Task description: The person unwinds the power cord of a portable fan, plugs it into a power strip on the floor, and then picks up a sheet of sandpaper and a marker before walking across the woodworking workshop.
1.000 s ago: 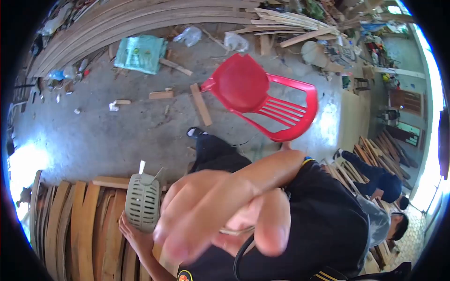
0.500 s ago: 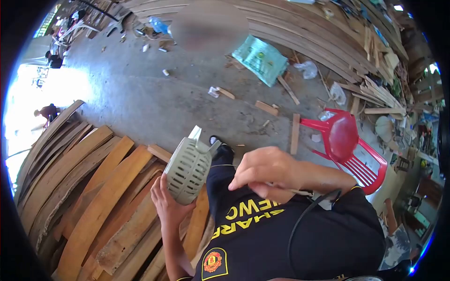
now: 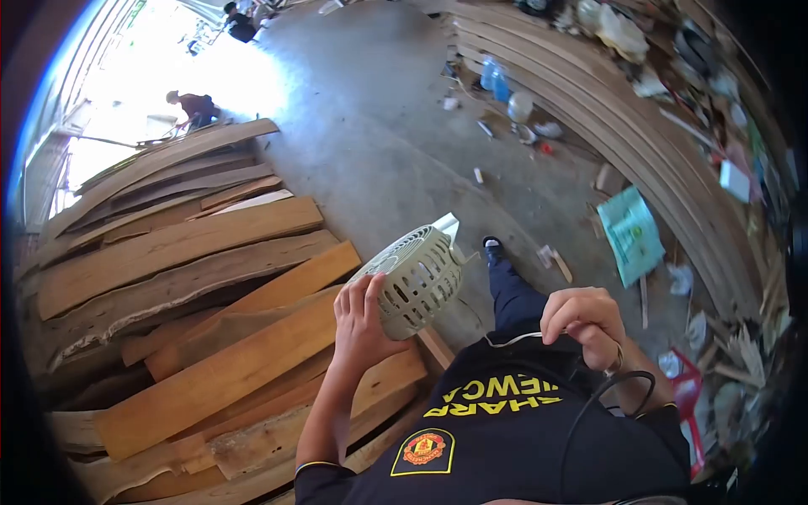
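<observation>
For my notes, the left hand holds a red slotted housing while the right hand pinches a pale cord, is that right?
Not quite: the slotted housing in the left hand is pale grey-green, not red, as the head view shows. The right hand does pinch a pale cord.

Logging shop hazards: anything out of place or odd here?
Yes, litter: a turquoise bag and a wood scrap lie loose on open floor. The planks overlap askew. The slotted casing in the left hand shows no clear damage.
</observation>
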A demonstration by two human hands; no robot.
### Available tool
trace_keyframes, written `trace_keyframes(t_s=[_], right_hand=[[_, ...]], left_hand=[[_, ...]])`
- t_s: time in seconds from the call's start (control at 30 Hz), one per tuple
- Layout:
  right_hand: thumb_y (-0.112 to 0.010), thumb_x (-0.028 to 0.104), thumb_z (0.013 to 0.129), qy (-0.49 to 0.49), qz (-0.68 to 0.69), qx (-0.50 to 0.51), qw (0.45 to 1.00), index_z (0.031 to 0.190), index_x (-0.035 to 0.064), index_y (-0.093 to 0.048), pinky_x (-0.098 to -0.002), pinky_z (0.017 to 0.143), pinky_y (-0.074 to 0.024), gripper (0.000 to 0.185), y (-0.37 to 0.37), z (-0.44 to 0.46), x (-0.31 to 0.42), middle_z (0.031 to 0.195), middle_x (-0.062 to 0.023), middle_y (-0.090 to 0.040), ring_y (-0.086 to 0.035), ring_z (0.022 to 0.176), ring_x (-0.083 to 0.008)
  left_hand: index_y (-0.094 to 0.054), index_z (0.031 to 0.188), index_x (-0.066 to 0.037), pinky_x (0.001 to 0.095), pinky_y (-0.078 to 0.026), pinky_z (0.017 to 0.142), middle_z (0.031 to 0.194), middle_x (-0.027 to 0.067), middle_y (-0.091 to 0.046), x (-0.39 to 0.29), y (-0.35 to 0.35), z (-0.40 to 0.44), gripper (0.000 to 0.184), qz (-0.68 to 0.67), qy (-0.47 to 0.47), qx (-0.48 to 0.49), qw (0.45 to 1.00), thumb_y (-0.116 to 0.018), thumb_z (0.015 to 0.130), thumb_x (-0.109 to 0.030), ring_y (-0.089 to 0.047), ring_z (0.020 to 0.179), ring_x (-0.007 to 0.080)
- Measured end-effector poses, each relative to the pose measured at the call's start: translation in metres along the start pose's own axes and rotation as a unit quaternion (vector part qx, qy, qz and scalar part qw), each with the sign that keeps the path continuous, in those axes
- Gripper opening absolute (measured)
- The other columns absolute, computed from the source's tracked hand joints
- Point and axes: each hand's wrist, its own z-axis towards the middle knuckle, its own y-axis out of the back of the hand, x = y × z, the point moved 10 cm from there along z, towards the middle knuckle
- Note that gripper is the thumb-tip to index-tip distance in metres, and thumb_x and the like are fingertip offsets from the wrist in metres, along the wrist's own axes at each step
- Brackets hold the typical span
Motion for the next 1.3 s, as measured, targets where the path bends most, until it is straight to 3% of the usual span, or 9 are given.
trace_keyframes(t_s=[0.13, 0.33, 0.4, 0.5, 0.6, 0.8, 0.97, 1.07, 1.3], right_hand=[[-0.044, 0.007, 0.08, 0.012, 0.047, -0.077, 0.996, 0.071, 0.0012, -0.059, -0.0285, 0.057, -0.045, 0.019, 0.033, 0.123, -0.019, 0.068, -0.0109, -0.062, -0.057, 0.061, -0.0193], [-0.042, 0.005, 0.086, 0.002, 0.106, -0.051, 0.993, 0.077, 0.0011, -0.06, -0.0281, 0.054, -0.0431, 0.02, 0.034, 0.305, -0.016, 0.072, -0.0116, -0.061, -0.056, 0.06, -0.016], [-0.045, 0.007, 0.092, 0.075, 0.053, -0.048, 0.995, 0.083, 0.0014, -0.059, -0.0255, 0.049, -0.0399, 0.017, 0.037, 0.358, -0.01, 0.072, -0.0116, -0.06, -0.053, 0.057, -0.0129], [-0.048, 0.018, 0.099, 0.156, 0.033, -0.212, 0.964, 0.098, 0.0053, -0.052, -0.022, 0.041, -0.0318, 0.013, 0.081, 0.418, -0.002, 0.07, -0.0065, -0.05, -0.041, 0.048, -0.0085], [-0.048, 0.02, 0.098, 0.256, -0.048, -0.28, 0.924, 0.098, 0.0053, -0.052, -0.0222, 0.042, -0.0318, 0.016, 0.101, 0.472, 0.035, 0.071, -0.0064, -0.05, -0.041, 0.049, -0.009], [-0.048, 0.025, 0.098, 0.406, -0.174, -0.245, 0.863, 0.097, 0.0053, -0.053, -0.0227, 0.043, -0.0318, 0.02, 0.077, 0.586, 0.079, 0.073, -0.0061, -0.05, -0.041, 0.052, -0.0098], [-0.048, 0.029, 0.098, 0.465, -0.217, -0.211, 0.832, 0.097, 0.0054, -0.053, -0.0232, 0.044, -0.0318, 0.024, 0.066, 0.679, 0.072, 0.074, -0.0059, -0.05, -0.042, 0.054, -0.0105], [-0.048, 0.031, 0.097, 0.492, -0.252, -0.19, 0.811, 0.097, 0.0054, -0.054, -0.0234, 0.044, -0.0318, 0.026, 0.082, 0.723, 0.065, 0.075, -0.0057, -0.05, -0.042, 0.055, -0.011], [-0.047, 0.036, 0.097, 0.544, -0.272, -0.153, 0.779, 0.096, 0.0055, -0.055, -0.0241, 0.045, -0.0319, 0.031, 0.162, 0.84, 0.035, 0.077, -0.0054, -0.05, -0.042, 0.058, -0.012]], left_hand=[[-0.036, 0.141, -0.009, 0.0521, -0.033, 0.103, 0.131, 0.0173, -0.044, 0.046, 0.032, 0.087, 0.116, 0.007, 0.01, -0.001, 1.0, -0.089, 0.04, -0.029, -0.042, 0.121, 0.0387], [-0.034, 0.14, -0.005, 0.0526, -0.035, 0.101, 0.13, 0.0187, -0.044, 0.14, 0.103, 0.19, 0.108, 0.003, -0.008, -0.018, 1.0, -0.086, 0.047, -0.029, -0.044, 0.119, 0.0383], [-0.035, 0.139, -0.004, 0.0525, -0.035, 0.101, 0.129, 0.019, -0.045, 0.181, 0.114, 0.225, 0.107, -0.02, -0.009, -0.021, 1.0, -0.086, 0.049, -0.03, -0.045, 0.119, 0.0381], [-0.036, 0.139, -0.005, 0.0525, -0.035, 0.101, 0.129, 0.0191, -0.046, 0.234, 0.127, 0.286, 0.107, -0.012, -0.022, -0.009, 1.0, -0.087, 0.048, -0.031, -0.045, 0.119, 0.0382], [-0.037, 0.138, -0.005, 0.0528, -0.035, 0.101, 0.13, 0.0185, -0.045, 0.286, 0.138, 0.355, 0.107, 0.008, -0.044, 0.035, 0.998, -0.088, 0.047, -0.03, -0.045, 0.119, 0.0388], [-0.034, 0.141, -0.008, 0.0531, -0.035, 0.1, 0.13, 0.0179, -0.043, 0.38, 0.182, 0.468, 0.108, -0.062, -0.101, 0.009, 0.993, -0.087, 0.049, -0.028, -0.044, 0.12, 0.0389], [-0.036, 0.14, -0.008, 0.0538, -0.035, 0.099, 0.131, 0.0165, -0.042, 0.409, 0.218, 0.566, 0.105, -0.039, -0.163, 0.016, 0.986, -0.087, 0.051, -0.03, -0.043, 0.119, 0.0385], [-0.037, 0.14, -0.008, 0.0533, -0.035, 0.1, 0.131, 0.0165, -0.042, 0.428, 0.228, 0.619, 0.106, -0.054, -0.19, -0.007, 0.98, -0.087, 0.05, -0.03, -0.042, 0.12, 0.0383], [-0.036, 0.14, -0.006, 0.0545, -0.035, 0.1, 0.13, 0.0177, -0.043, 0.472, 0.223, 0.76, 0.108, -0.054, -0.155, 0.046, 0.985, -0.088, 0.048, -0.03, -0.044, 0.119, 0.0399]])
